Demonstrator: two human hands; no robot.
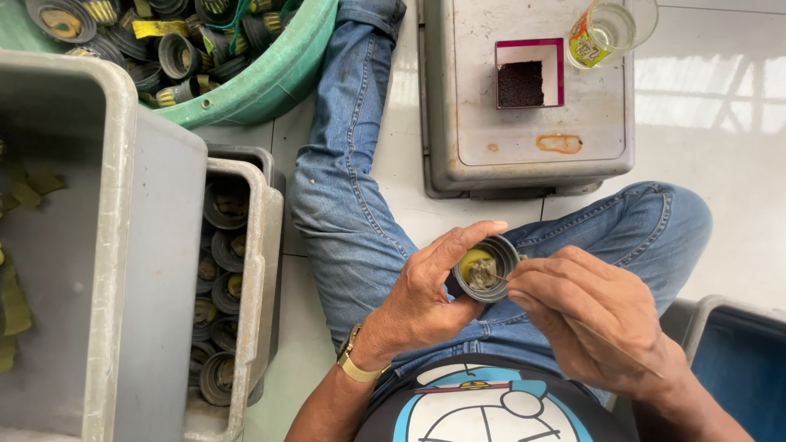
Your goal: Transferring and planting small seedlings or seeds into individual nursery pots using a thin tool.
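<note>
My left hand (pixel 422 299) grips a small grey round cup (pixel 491 263) over my lap, thumb hooked on its far rim. Inside the cup lies a yellow-green leaf piece with a dark lump on it. My right hand (pixel 585 315) pinches a thin stick (pixel 610 350), its tip poking into the cup's contents. A gold watch sits on my left wrist. I sit on the floor in blue jeans.
A grey crate (pixel 260 245) at the left holds several filled cups. A larger grey bin (pixel 115 245) holds leaf pieces. A green basin (pixel 278 74) holds empty cups. On an upturned grey tray (pixel 491 155) sit a box of dark granules (pixel 522 82) and a glass (pixel 610 29). A blue tub (pixel 741 360) stands right.
</note>
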